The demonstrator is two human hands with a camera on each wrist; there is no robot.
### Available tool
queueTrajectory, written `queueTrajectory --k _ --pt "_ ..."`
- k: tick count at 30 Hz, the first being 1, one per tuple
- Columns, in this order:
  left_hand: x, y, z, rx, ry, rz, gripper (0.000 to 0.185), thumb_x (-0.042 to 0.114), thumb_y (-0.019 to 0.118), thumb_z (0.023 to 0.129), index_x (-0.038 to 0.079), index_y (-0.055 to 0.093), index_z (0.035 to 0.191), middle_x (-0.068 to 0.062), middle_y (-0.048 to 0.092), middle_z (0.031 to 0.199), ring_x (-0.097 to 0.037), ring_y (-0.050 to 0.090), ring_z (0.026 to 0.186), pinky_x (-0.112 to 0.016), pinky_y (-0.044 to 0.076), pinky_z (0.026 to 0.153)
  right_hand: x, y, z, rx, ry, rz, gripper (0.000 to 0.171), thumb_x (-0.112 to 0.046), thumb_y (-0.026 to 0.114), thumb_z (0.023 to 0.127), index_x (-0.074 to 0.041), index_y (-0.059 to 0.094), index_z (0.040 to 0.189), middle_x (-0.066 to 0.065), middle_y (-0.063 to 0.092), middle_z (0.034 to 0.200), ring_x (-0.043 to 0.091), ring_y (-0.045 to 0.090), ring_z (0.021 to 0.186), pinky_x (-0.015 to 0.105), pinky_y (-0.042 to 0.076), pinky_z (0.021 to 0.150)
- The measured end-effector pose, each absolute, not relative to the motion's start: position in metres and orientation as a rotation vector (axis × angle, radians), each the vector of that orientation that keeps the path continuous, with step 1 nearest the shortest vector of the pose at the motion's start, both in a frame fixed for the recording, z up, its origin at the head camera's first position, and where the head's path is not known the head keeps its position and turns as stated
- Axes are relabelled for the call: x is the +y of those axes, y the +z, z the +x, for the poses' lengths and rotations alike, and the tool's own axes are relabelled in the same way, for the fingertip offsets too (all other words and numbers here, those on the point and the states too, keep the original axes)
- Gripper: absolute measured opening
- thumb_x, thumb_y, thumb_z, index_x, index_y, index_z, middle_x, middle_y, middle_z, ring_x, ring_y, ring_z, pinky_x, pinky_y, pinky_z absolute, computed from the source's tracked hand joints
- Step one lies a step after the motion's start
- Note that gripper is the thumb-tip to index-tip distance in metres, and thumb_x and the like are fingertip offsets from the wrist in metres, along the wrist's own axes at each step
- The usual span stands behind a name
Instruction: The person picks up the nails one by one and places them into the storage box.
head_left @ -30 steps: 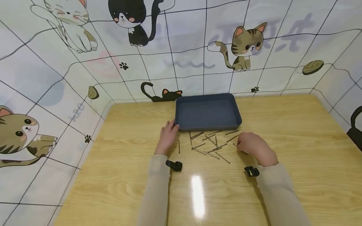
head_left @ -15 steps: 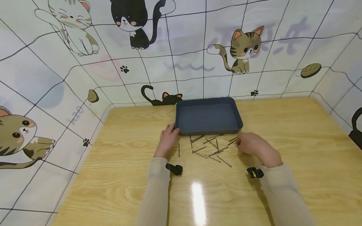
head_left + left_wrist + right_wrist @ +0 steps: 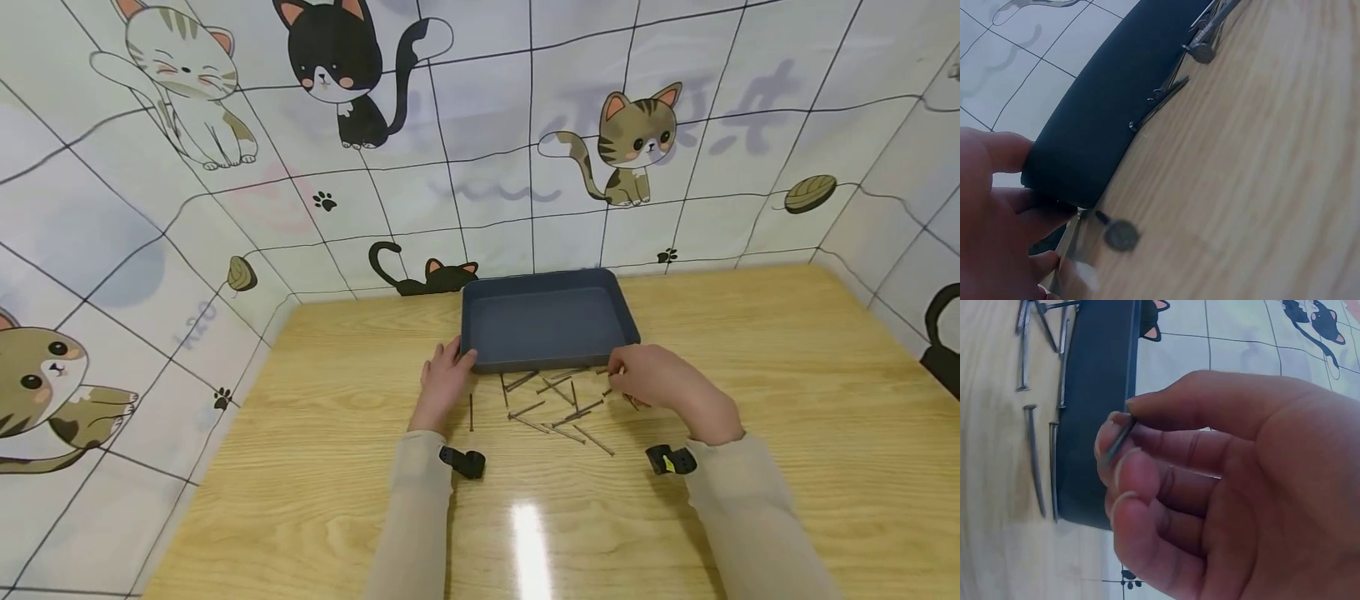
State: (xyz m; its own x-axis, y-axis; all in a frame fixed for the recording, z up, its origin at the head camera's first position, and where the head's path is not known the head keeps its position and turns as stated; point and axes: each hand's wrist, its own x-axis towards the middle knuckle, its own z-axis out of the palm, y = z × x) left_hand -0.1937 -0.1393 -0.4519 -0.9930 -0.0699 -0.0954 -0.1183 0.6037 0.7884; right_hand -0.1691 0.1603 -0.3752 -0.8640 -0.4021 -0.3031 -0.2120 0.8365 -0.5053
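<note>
Dark blue, shallow and rectangular, the plastic tray [image 3: 550, 320] sits on the light wooden table [image 3: 750, 400] at the far middle, close to the cat-patterned wall covering [image 3: 225, 208]. Its interior shows nothing in it from the head view.

Left hand [image 3: 444, 382]: resting on the table at the tray's near left corner, fingers extended, fingertips [image 3: 1004, 153] touching the tray's outer wall. It grips nothing.

Right hand [image 3: 660, 383]: held just above the table at the tray's near right corner, fingers curled. In the right wrist view, thumb and fingertips [image 3: 1124, 472] pinch one thin dark steel nail [image 3: 1119, 439], with the tray wall just behind it.

Loose dark steel nails [image 3: 551, 398] lie scattered on the table directly in front of the tray's near wall, between the two hands, some crossing one another. One single nail [image 3: 471, 412] lies apart at the left, just beside the left hand, pointing near to far.

Each beige sleeve carries a small black wrist-mounted camera [image 3: 462, 461] near the cuff. A bright glare spot [image 3: 528, 542] shows on the near table surface.
</note>
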Motion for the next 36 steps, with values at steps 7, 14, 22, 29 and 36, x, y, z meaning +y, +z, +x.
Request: queueTrajectory --k 7,14,22,29,36 --pt "-0.142 -0.452 -0.195 2.758 1.388 -0.148 0.053 0.039 0.040 0.092 0.019 0.031 0.141 -0.001 0.033 0.141 -0.021 0.006 0.135 -0.041 -0.007 0.105 0.156 -0.361 -0.177 2.662 -0.673 -0.490 0.014 -0.014 0.045 0.088 -0.006 0.056 0.090 0.004 0.051 0.056 0.015 0.044 0.047 0.030 0.037 0.055" --pt "-0.141 -0.448 -0.194 2.750 1.401 -0.144 0.054 0.038 0.042 0.091 0.017 0.031 0.140 -0.003 0.034 0.140 -0.022 0.007 0.135 -0.043 -0.006 0.105 0.155 -0.350 -0.187 2.724 -0.712 -0.534 0.019 -0.018 0.047 0.088 -0.004 0.058 0.096 0.004 0.057 0.078 0.015 0.051 0.063 0.032 0.041 0.059" --pt "-0.139 -0.448 -0.193 2.764 1.400 -0.162 0.054 0.037 0.043 0.091 0.015 0.033 0.139 -0.005 0.035 0.140 -0.023 0.010 0.135 -0.043 -0.004 0.105 0.153 -0.342 -0.195 2.786 -0.823 -0.566 0.022 -0.019 0.046 0.089 -0.004 0.056 0.102 0.006 0.058 0.084 0.016 0.053 0.065 0.033 0.043 0.060" --pt "-0.139 -0.451 -0.193 2.763 1.399 -0.171 0.054 0.038 0.043 0.091 0.016 0.033 0.139 -0.003 0.037 0.139 -0.021 0.010 0.135 -0.042 -0.004 0.105 0.151 -0.339 -0.203 2.836 -0.925 -0.553 0.020 -0.018 0.041 0.091 -0.008 0.052 0.104 0.005 0.054 0.068 0.019 0.047 0.055 0.033 0.038 0.053" --pt "-0.140 -0.449 -0.191 2.762 1.400 -0.153 0.053 0.037 0.042 0.091 0.015 0.034 0.139 -0.005 0.037 0.138 -0.023 0.009 0.135 -0.043 -0.004 0.104 0.149 -0.343 -0.208 2.924 -1.004 -0.570 0.021 -0.019 0.043 0.092 -0.009 0.056 0.106 0.002 0.060 0.075 0.017 0.055 0.064 0.033 0.043 0.056"
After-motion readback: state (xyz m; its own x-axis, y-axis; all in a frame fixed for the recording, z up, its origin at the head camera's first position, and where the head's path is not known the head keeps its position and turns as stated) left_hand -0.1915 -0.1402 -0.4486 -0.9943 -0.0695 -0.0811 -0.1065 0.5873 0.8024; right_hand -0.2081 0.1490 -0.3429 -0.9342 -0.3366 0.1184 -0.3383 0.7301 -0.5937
